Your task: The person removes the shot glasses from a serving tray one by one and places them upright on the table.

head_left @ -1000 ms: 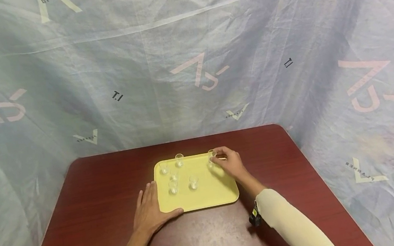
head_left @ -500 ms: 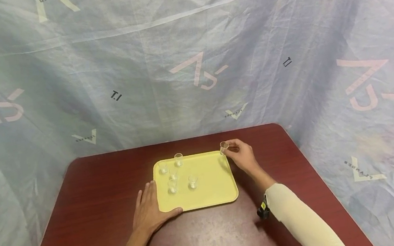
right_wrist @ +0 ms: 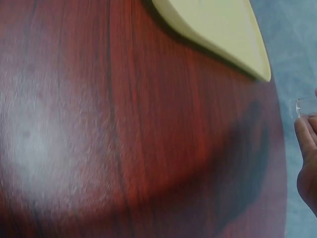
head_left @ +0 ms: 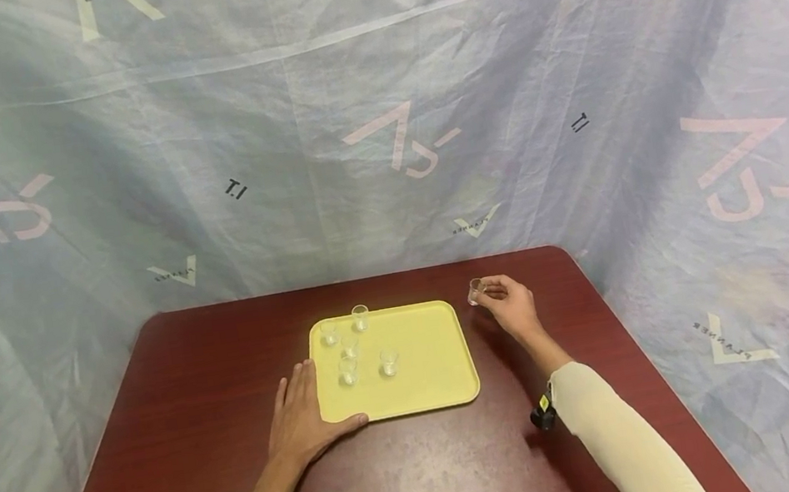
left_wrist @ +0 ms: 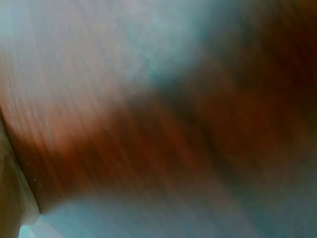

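Right of the tray's far right corner, my right hand (head_left: 514, 305) pinches a small clear glass (head_left: 476, 292) between thumb and fingers. In the right wrist view, part of that glass (right_wrist: 306, 106) shows above the fingers at the right edge. My left hand (head_left: 300, 415) lies with straight fingers along the left side of the yellow tray (head_left: 431, 396), its thumb at the near edge. Several more clear glasses stand on the tray's left half, among them a front glass (head_left: 348, 371), a back glass (head_left: 361, 318) and a glass nearer the middle (head_left: 389, 363). The left wrist view is blurred.
The tray sits on a dark red wooden table (head_left: 183, 410) with rounded far corners. A pale printed cloth (head_left: 257, 131) hangs behind and around the table. A small black device (head_left: 542, 413) is on the right wrist.
My right hand has lifted the glass off the tray's far right corner and carried it rightward past the tray's edge. The left hand and other glasses stay put.
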Demonstrator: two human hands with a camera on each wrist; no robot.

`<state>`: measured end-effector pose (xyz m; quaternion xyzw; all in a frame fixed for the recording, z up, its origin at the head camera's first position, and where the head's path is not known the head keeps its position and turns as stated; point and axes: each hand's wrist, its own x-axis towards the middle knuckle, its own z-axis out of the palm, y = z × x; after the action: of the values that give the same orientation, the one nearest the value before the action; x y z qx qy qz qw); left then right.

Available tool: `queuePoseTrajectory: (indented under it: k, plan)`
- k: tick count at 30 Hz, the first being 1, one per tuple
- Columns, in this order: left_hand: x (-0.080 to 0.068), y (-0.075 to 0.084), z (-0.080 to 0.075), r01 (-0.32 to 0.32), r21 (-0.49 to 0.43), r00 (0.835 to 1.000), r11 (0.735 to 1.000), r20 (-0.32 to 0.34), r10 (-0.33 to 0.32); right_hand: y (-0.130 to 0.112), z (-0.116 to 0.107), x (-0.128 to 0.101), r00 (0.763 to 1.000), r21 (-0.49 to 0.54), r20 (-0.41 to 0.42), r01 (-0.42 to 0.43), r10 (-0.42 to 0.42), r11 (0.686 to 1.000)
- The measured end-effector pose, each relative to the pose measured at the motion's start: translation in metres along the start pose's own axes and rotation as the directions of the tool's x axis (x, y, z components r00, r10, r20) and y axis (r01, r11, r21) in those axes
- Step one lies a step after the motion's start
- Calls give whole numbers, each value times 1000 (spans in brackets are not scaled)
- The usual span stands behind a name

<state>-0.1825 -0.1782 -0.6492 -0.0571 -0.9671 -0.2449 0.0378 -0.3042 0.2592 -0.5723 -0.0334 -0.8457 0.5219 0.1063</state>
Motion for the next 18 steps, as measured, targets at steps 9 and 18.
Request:
queuePoseTrajectory:
  k: [9, 18]
  plan:
    - [0, 0, -1, -2, -2, 1000, 1000, 4, 2, 22, -13, 3, 998, -44, -33, -54, 52, 998]
    - [0, 0, -2, -2, -8, 1000, 1000, 13, 2, 34, -20, 4, 994, -63, -38, -102, 100, 993]
